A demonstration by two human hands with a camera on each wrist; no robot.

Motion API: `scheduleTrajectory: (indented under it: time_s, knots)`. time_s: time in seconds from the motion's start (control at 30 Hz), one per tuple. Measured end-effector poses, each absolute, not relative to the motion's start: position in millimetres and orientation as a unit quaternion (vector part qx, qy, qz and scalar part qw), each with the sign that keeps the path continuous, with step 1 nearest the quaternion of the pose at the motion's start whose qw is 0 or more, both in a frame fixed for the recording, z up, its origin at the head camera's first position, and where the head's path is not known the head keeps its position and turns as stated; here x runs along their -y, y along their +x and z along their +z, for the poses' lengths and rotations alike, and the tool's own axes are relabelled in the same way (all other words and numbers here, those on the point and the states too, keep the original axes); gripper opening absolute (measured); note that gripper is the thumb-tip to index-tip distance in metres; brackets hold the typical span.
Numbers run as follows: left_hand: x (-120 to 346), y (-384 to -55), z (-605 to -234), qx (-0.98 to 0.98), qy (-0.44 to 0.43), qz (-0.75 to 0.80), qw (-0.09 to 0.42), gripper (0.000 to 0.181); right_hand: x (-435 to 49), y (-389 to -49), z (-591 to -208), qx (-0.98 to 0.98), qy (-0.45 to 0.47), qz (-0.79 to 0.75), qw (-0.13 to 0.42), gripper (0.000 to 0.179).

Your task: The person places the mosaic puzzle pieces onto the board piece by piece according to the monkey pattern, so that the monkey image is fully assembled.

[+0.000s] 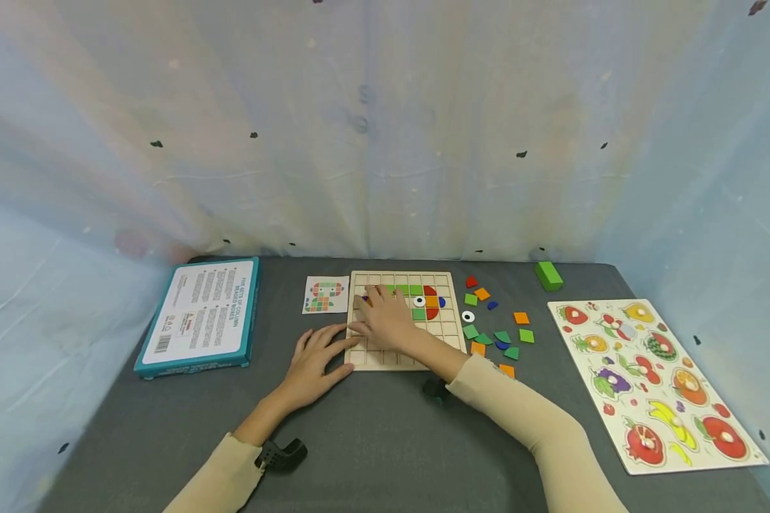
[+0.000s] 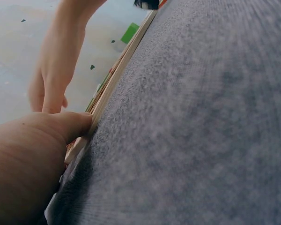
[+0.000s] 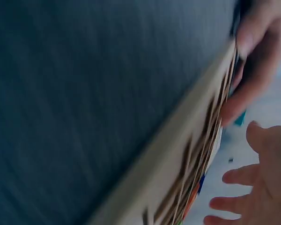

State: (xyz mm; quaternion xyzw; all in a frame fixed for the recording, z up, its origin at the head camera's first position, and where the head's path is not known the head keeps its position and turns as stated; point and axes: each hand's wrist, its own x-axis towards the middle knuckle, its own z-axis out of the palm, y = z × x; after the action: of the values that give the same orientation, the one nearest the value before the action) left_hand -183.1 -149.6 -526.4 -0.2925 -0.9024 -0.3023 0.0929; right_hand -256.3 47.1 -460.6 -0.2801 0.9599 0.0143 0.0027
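Note:
A wooden grid board (image 1: 449, 331) lies on the dark cloth, with green, red, orange, blue and white-ringed pieces forming a pattern in its upper part. My left hand (image 1: 321, 360) rests at the board's lower left corner, fingers spread. Its thumb (image 2: 75, 123) presses the board's side edge in the left wrist view. My right hand (image 1: 385, 318) is over the board's left half and hides part of the pattern. Its fingers (image 3: 229, 204) are spread apart in the right wrist view, with nothing visible between them. A pattern card (image 1: 326, 294) lies left of the board.
Several loose coloured pieces, among them a white ring piece (image 1: 468, 316), are scattered right of the board. A green block (image 1: 548, 276) stands behind them. A fruit puzzle board (image 1: 654, 385) lies at the right, a teal box (image 1: 199, 313) at the left. A curtain (image 1: 385, 142) hangs behind.

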Motion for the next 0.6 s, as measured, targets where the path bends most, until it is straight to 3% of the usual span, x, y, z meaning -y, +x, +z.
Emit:
scheduleTrajectory:
  time_s: [0.2, 0.6]
  knots:
    - [149, -183, -527, 0.907, -0.286, -0.295, 0.089, 0.048, -46, -246, -470, -0.958, -0.279, 0.037, 0.046, 0.076]
    - [150, -183, -527, 0.902, -0.295, -0.304, 0.086, 0.05, -65, -261, -461, -0.933, -0.343, -0.072, 0.077, 0.062]
